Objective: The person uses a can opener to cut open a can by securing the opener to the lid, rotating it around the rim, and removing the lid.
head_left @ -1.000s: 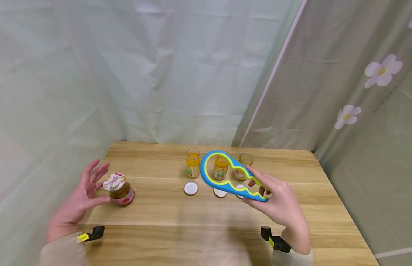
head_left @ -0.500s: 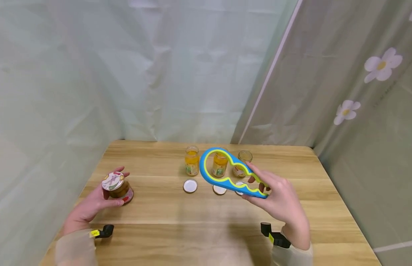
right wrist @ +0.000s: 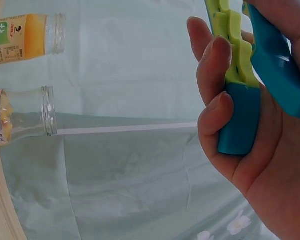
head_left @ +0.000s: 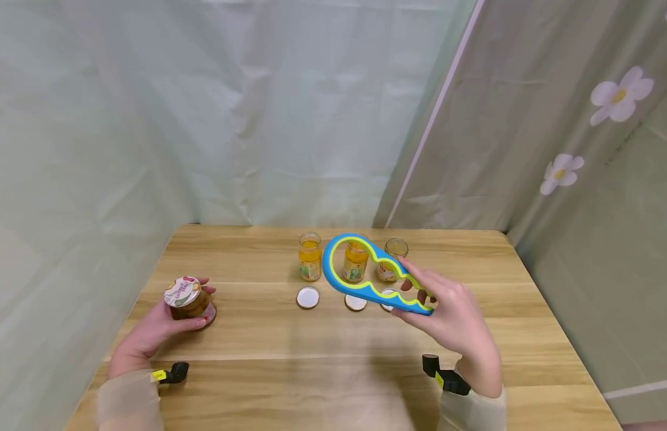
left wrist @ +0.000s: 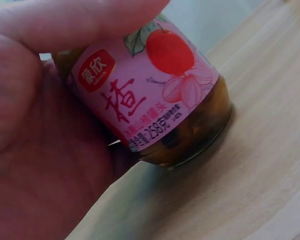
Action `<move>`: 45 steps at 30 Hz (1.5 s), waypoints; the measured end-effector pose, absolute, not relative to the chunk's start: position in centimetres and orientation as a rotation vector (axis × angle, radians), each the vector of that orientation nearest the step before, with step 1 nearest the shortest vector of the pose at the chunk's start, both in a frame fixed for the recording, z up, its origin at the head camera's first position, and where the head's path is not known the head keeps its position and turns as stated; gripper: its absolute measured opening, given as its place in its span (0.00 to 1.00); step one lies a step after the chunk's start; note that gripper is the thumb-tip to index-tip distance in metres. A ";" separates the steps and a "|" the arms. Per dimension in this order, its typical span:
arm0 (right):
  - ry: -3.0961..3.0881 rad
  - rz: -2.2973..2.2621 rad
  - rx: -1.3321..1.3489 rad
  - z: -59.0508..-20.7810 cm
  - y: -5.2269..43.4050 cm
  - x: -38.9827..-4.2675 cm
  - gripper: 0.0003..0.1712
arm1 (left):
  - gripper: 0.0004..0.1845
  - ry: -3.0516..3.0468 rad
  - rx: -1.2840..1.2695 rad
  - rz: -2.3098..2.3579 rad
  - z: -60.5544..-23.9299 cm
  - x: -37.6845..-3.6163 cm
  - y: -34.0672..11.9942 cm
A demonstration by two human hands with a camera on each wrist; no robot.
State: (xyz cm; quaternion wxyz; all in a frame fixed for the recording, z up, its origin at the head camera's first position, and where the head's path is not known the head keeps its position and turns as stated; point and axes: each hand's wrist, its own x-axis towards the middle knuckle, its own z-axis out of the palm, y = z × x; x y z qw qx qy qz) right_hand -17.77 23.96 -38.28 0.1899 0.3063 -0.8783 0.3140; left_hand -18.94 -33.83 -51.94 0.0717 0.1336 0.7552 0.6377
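Note:
My left hand (head_left: 158, 326) grips a small glass jar (left wrist: 150, 90) with a pink fruit label and a patterned lid (head_left: 182, 291). Thumb and fingers wrap round its sides, and the far fingertips show past it in the head view. The jar stands at the table's left, its base close on the wood. My right hand (head_left: 451, 308) holds a blue and green jar opener (head_left: 333, 278) by its handle ends, raised over the table. Its wide loop points left, and the scalloped green inner edges show. In the right wrist view, several fingers curl round one handle (right wrist: 240, 117).
Three lidless jars stand in a row at the back: two with orange contents, the left jar (head_left: 310, 266) and middle jar (head_left: 356, 270), and a paler right jar (head_left: 396, 246). White lids (head_left: 308, 297) lie in front of them. A curtain (head_left: 290, 120) hangs behind the wooden table (head_left: 258, 341).
My left hand has moved right from beside the lidded jar and closed round it. The right hand keeps the jar opener in nearly the same place.

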 end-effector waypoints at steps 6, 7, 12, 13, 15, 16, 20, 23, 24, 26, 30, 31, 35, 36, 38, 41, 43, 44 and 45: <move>-2.475 0.858 0.890 -38.4 23.9 -17.9 0.55 | 0.37 2.364 0.224 1.847 -51.8 -18.7 -33.5; -2.476 0.860 0.892 -38.4 23.9 -17.9 0.55 | 0.36 2.364 0.208 1.841 -51.8 -18.7 -33.4; -2.473 0.878 0.895 -38.3 24.0 -18.0 0.53 | 0.35 2.344 0.184 1.852 -51.8 -19.1 -32.7; -2.473 0.886 0.898 -38.2 23.9 -18.0 0.53 | 0.34 2.347 0.185 1.852 -51.8 -19.2 -32.6; -2.476 0.893 0.900 -38.3 23.9 -18.0 0.53 | 0.34 2.357 0.189 1.847 -51.7 -19.4 -32.4; -2.479 0.895 0.899 -38.3 23.8 -17.9 0.53 | 0.35 2.355 0.189 1.849 -51.8 -19.5 -32.4; -2.487 0.882 0.879 -38.3 23.8 -17.9 0.54 | 0.36 2.360 0.165 1.840 -51.6 -19.7 -32.1; -2.496 0.865 0.853 -38.2 23.8 -18.0 0.57 | 0.36 2.379 0.181 1.829 -51.5 -20.0 -31.3; -2.498 0.857 0.846 -38.2 23.8 -18.0 0.57 | 0.36 2.377 0.191 1.836 -51.5 -20.2 -31.0; -2.504 0.840 0.828 -38.2 23.8 -17.9 0.57 | 0.36 2.358 0.222 1.864 -51.2 -20.4 -29.9; -2.499 0.828 0.816 -38.2 23.8 -17.9 0.57 | 0.34 2.334 0.284 1.924 -49.8 -20.6 -26.9; -2.501 0.828 0.816 -38.2 23.8 -17.9 0.57 | 0.33 2.333 0.298 1.935 -49.4 -20.7 -25.9; -2.502 0.838 0.847 -38.0 23.7 -17.6 0.57 | 0.36 2.331 0.290 1.946 -47.6 -20.3 -21.3; -2.500 0.837 0.857 -38.0 23.6 -17.6 0.57 | 0.37 2.330 0.275 1.945 -47.2 -20.1 -20.0; -2.499 0.831 0.873 -38.0 23.4 -17.6 0.58 | 0.39 2.326 0.263 1.945 -46.6 -19.8 -17.3; -2.497 0.817 0.891 -38.0 23.0 -17.6 0.57 | 0.38 2.339 0.323 1.952 -46.1 -19.3 -13.3; -2.499 0.810 0.901 -38.0 22.6 -17.5 0.57 | 0.36 2.352 0.434 1.956 -46.0 -19.1 -10.8; -2.498 0.814 0.906 -38.0 22.5 -17.5 0.56 | 0.35 2.362 0.490 1.961 -46.0 -19.0 -9.7; -2.498 0.816 0.908 -37.9 22.4 -17.4 0.56 | 0.34 2.352 0.550 1.976 -46.1 -18.9 -8.7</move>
